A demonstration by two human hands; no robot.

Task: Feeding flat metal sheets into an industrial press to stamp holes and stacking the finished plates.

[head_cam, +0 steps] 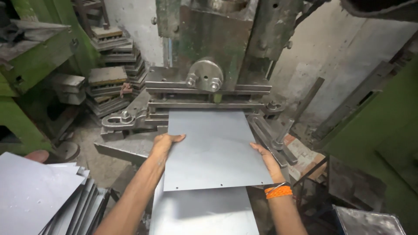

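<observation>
A flat grey metal sheet (215,150) lies at the centre, its far edge at twelve o'clock slid under the die (209,93) of a green press machine (217,39). The left hand (164,142) grips its nine o'clock edge, fingers curled over the top. The right hand (267,161), with an orange wristband (278,191), clasps the three o'clock edge. Another sheet (204,213) lies beneath at six o'clock; a stack of sheets (39,196) rests at eight o'clock.
</observation>
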